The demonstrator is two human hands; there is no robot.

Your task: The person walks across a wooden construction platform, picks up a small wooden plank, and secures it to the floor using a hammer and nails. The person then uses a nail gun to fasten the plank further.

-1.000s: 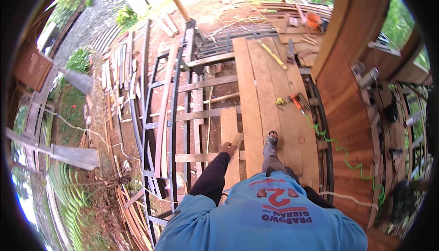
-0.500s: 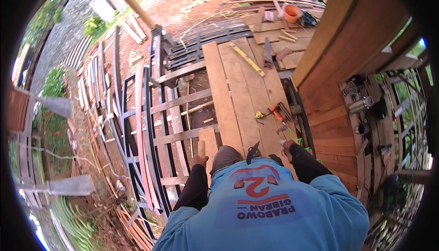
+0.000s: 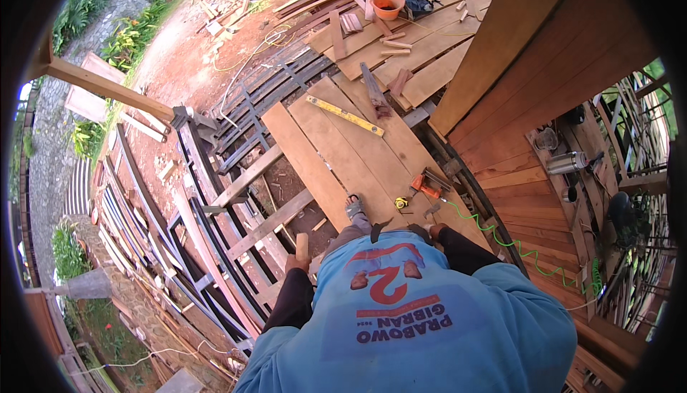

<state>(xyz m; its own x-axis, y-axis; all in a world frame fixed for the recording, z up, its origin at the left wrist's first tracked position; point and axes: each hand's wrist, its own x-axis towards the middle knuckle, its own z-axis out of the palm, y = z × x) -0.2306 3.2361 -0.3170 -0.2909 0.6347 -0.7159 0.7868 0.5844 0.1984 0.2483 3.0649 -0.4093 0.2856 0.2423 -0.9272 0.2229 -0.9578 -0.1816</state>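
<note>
Here's your left hand [image 3: 297, 263], fingers wrapped round the block [image 3: 303, 245], out past the deck [image 3: 379, 157]'s left edge by the open joists [image 3: 270, 225]. Grip it firmly; a loose hold could drop it through the gaps. Toward the deck's right edge, your right hand [image 3: 436, 232] sits half hidden by your shirt [image 3: 401, 300], near a grey tool [image 3: 431, 210]; I can't tell whether its fingers are open or closed. Tape [image 3: 401, 202] and orange tool [image 3: 427, 187] lie close by, and a green hose [image 3: 494, 232] curls off that edge, so step clear. Best put your weight where that foot [image 3: 356, 209] is, on the deck.
</note>
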